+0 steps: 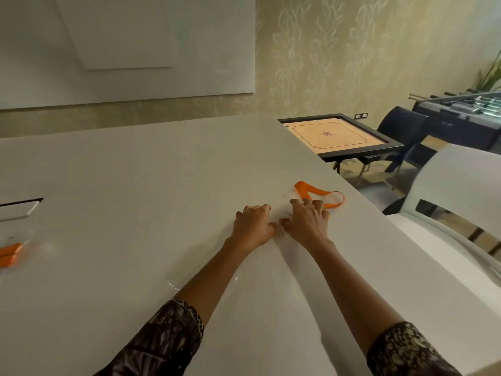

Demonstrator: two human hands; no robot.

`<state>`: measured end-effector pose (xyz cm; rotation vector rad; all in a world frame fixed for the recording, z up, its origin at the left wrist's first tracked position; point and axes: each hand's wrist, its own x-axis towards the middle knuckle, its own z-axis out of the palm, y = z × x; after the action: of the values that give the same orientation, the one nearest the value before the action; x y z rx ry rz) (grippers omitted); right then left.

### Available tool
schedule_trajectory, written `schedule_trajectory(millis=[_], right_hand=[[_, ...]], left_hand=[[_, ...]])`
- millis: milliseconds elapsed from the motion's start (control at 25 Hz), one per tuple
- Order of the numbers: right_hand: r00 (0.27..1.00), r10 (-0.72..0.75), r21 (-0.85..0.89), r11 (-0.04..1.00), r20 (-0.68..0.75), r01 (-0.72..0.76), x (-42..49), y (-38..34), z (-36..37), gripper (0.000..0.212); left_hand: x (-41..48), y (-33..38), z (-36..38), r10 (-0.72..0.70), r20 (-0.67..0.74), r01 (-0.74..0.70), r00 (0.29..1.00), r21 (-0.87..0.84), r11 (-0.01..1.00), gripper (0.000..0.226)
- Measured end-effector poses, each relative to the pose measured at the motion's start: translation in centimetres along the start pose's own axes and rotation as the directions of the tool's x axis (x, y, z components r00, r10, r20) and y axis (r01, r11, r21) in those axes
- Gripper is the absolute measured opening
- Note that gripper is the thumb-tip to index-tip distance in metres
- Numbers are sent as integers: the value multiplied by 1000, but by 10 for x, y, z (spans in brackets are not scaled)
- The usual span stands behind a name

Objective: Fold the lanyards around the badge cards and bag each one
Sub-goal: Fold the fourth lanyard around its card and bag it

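Note:
An orange lanyard (320,194) lies in a loop on the white table (162,185), near its right edge. My right hand (306,223) sits on the lanyard's near end, with bent fingers gripping the strap. My left hand (253,226) is just beside it, fingers curled down onto the table and thumb touching my right thumb. A faint pale shape between the hands may be the badge card; it is mostly hidden. At the far left edge lies a clear bag (10,253) with a folded orange lanyard inside.
The table's right edge runs diagonally just beyond the lanyard. A white chair (447,185) stands off that edge. Behind it are a carrom board table (339,137), dark chairs and a foosball table (461,109). A rectangular cutout (19,210) sits in the table at left.

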<state>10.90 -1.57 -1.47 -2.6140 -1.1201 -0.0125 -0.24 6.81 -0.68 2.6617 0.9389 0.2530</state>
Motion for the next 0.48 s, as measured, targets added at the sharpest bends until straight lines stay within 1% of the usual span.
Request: schedule_trajectory(millis=[120,240,280,360,440,480], right_hand=[[992,23,-13,1000,122,-22,10,16,-2,69],[984,-16,35,999,178,10,16,27,-4,79],[982,-44,66,997,184,32,17,29,-6,81],[979,-111,133,987,168,89,16,31,-8,85],[974,-195,209,963,114,169,12,30,-11,86],[967,-242,283,936,84,209,10,30,-13,84]], left_hand=[[7,15,6,1,36,0,999,-8,1000,55],[12,22,6,-11,92,16,996,-56,998,69],[14,23,3,-22,134,36,991,-107,994,76],[17,22,-4,-32,214,92,976,-278,956,85],[16,20,-11,-25,226,122,974,-427,896,85],[14,19,-15,-31,206,127,978,-473,872,83]])
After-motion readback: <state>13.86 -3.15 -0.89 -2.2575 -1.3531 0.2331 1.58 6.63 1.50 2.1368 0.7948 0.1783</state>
